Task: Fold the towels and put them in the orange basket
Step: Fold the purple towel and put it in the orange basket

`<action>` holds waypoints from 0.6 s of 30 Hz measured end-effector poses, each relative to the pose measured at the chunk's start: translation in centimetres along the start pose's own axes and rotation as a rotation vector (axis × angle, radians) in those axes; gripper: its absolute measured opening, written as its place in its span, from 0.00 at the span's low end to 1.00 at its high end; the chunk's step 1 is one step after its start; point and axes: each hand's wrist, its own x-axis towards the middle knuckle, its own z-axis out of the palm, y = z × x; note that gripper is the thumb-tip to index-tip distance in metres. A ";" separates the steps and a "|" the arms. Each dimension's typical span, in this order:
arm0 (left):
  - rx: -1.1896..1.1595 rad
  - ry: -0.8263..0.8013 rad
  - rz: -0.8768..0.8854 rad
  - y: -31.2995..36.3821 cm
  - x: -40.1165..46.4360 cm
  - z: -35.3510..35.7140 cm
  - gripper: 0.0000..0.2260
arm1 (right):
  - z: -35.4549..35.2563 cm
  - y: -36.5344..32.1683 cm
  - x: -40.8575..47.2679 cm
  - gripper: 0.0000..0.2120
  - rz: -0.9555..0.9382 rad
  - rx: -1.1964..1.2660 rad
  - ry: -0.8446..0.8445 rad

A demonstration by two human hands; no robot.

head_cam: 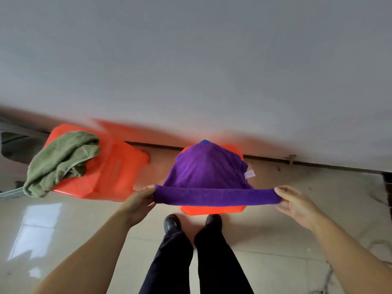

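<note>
Left hand (139, 201) and right hand (293, 201) each pinch one end of the purple towel (209, 172), near edge stretched taut btwn them, rest draped over the orange basket (212, 210) in front of the person's shoes. Green towel (60, 162) lies crumpled on a second orange basket (114, 170) to the left, w/ one end hanging over its edge.

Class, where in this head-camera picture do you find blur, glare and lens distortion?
Head view: motion blur smears the far orange basket rim and wall base; window glare whitens the floor tiles at left; wide-angle bending curves the wall line; the purple towel stays fairly sharp.
</note>
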 end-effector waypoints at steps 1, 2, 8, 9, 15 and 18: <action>0.004 0.009 0.009 -0.1 1.1 0.2 0.10 | 0.1 0.1 1.2 0.04 0.004 -0.003 0.011; -0.002 0.018 0.030 0.1 2.3 0.4 0.10 | 0.3 0.0 2.4 0.04 0.000 -0.003 0.027; -0.055 0.125 0.182 4.0 10.4 2.6 0.09 | 2.5 -3.4 11.2 0.07 -0.118 0.022 0.131; -0.061 0.152 0.198 4.8 12.1 3.0 0.09 | 3.0 -4.0 13.3 0.07 -0.145 0.022 0.163; 0.019 0.349 0.263 6.4 20.8 5.3 0.09 | 4.9 -3.2 24.0 0.09 -0.245 -0.179 0.433; 0.041 0.452 0.270 4.9 23.4 5.6 0.09 | 5.5 -1.0 26.1 0.11 -0.204 -0.263 0.489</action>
